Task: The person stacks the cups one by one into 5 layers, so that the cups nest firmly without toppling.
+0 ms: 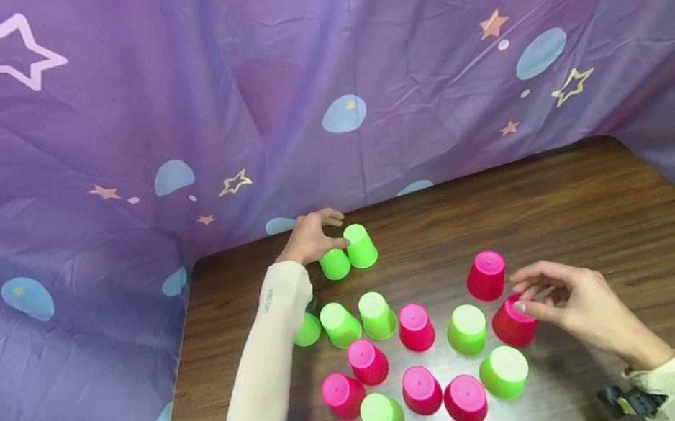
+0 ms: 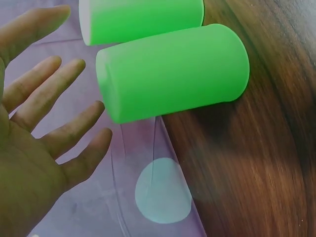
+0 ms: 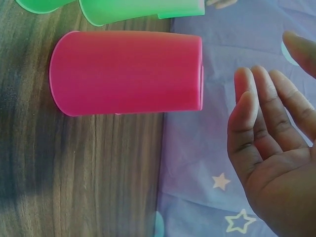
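Observation:
My left hand (image 1: 310, 238) is at the back of the table, fingers apart, beside two upside-down green cups: the farther cup (image 1: 361, 247) and the nearer cup (image 1: 336, 266). In the left wrist view its fingers are spread, and a gap shows between them and the green cup (image 2: 173, 74). At the right, my right hand (image 1: 591, 311) hovers over an upside-down pink cup (image 1: 515, 328), with another pink cup (image 1: 486, 277) just behind. The right wrist view shows the fingers loosely bent, apart from the pink cup (image 3: 128, 74) and holding nothing.
More upside-down cups stand mixed at the front middle, several pink, such as one pink cup (image 1: 416, 328), and several green, such as one green cup (image 1: 504, 372). The brown wooden table (image 1: 580, 210) meets a purple patterned cloth (image 1: 427, 22) behind.

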Demonstrator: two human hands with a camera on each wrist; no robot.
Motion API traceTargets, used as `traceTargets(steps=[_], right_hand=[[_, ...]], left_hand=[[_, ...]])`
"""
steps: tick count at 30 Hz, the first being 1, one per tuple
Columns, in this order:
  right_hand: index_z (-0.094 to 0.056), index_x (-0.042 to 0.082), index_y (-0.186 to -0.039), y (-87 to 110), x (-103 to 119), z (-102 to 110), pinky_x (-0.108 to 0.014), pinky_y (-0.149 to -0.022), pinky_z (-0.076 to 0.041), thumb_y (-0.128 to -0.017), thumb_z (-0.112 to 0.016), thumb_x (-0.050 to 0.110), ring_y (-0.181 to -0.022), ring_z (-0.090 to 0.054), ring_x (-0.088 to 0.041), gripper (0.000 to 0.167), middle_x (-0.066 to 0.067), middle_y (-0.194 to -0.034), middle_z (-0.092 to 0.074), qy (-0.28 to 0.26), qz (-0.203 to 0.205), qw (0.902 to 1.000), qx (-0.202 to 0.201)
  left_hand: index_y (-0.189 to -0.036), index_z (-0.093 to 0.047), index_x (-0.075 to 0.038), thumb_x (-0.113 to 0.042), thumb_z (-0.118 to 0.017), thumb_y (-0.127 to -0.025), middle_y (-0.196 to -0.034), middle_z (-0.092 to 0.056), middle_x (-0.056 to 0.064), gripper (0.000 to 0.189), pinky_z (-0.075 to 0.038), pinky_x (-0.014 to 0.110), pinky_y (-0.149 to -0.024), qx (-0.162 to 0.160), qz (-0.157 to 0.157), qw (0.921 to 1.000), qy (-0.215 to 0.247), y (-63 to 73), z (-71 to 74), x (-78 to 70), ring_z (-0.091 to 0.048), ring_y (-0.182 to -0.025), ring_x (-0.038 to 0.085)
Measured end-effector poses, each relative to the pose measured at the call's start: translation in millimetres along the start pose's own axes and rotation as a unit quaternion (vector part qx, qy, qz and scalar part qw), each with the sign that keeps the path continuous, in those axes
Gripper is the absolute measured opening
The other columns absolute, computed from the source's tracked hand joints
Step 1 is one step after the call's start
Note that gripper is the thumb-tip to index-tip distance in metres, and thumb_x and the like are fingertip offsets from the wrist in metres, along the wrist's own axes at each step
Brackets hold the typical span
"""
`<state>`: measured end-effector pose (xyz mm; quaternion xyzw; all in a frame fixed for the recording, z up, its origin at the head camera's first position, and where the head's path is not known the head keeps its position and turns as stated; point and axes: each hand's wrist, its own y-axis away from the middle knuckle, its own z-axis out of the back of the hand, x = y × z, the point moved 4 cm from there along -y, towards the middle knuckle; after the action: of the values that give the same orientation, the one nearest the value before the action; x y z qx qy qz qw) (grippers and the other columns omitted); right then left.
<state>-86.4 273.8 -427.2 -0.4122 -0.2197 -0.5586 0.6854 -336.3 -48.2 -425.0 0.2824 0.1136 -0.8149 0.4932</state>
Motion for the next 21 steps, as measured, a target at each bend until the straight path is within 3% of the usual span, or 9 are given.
traceTargets(steps=[5, 8, 11, 14, 17, 21], right_hand=[[-0.072, 0.012, -0.104, -2.7, -2, -1, -0.012, -0.06, -0.051, -0.071, -0.085, -0.002, -0.07, -0.064, 0.006, 0.038, -0.003, -0.083, -0.075, 0.019, -0.001, 0.9998, -0.01], [-0.072, 0.013, -0.103, -3.2, -4, 0, -0.011, -0.06, -0.05, -0.07, -0.086, 0.0, -0.068, -0.063, 0.006, 0.039, 0.001, -0.084, -0.075, 0.034, -0.003, 0.9993, -0.017], [-0.073, 0.016, -0.102, -3.3, -7, 1, -0.011, -0.059, -0.048, -0.068, -0.089, 0.004, -0.066, -0.059, 0.008, 0.04, 0.013, -0.09, -0.073, 0.058, -0.002, 0.9979, -0.029], [-0.074, 0.019, -0.101, -2.6, -11, 2, -0.009, -0.062, -0.045, -0.063, -0.092, 0.008, -0.073, -0.054, 0.013, 0.044, 0.021, -0.095, -0.069, 0.089, 0.013, 0.9949, -0.045], [-0.074, 0.021, -0.102, -0.4, -16, 1, -0.008, -0.065, -0.044, -0.059, -0.094, 0.009, -0.082, -0.048, 0.017, 0.049, 0.018, -0.097, -0.068, 0.107, 0.034, 0.9923, -0.052], [-0.073, 0.016, -0.103, 3.7, -24, -4, -0.005, -0.068, -0.045, -0.057, -0.094, 0.006, -0.09, -0.045, 0.021, 0.051, 0.018, -0.098, -0.067, 0.096, 0.043, 0.9933, -0.047]], left_hand=[[-0.131, -0.061, -0.01, -0.019, -0.081, -0.084, -0.131, -0.069, 0.011, 0.052, -0.04, 0.047, -0.118, -0.016, -0.001, 0.9997, 0.02, 11.2, 11.0, 6.6, -0.053, -0.136, 0.032], [-0.131, -0.061, -0.01, -0.019, -0.081, -0.085, -0.131, -0.069, 0.012, 0.051, -0.04, 0.047, -0.118, -0.023, 0.002, 0.9992, 0.034, 19.4, 18.9, 10.4, -0.053, -0.137, 0.032], [-0.132, -0.061, -0.011, -0.019, -0.079, -0.086, -0.132, -0.068, 0.012, 0.05, -0.038, 0.049, -0.12, -0.033, 0.006, 0.9981, 0.051, 29.2, 26.9, 14.2, -0.051, -0.138, 0.032], [-0.13, -0.062, -0.011, -0.019, -0.079, -0.086, -0.13, -0.07, 0.011, 0.048, -0.037, 0.05, -0.12, -0.054, 0.003, 0.9968, 0.058, 41.2, 35.4, 17.3, -0.052, -0.136, 0.032], [-0.128, -0.064, -0.012, -0.02, -0.08, -0.085, -0.127, -0.071, 0.01, 0.046, -0.042, 0.049, -0.116, -0.08, -0.001, 0.9948, 0.063, 56.1, 42.5, 21.8, -0.055, -0.134, 0.03], [-0.126, -0.065, -0.012, -0.021, -0.08, -0.085, -0.125, -0.072, 0.01, 0.045, -0.05, 0.046, -0.108, -0.107, -0.009, 0.9918, 0.069, 77.9, 48.0, 29.4, -0.059, -0.128, 0.027]])
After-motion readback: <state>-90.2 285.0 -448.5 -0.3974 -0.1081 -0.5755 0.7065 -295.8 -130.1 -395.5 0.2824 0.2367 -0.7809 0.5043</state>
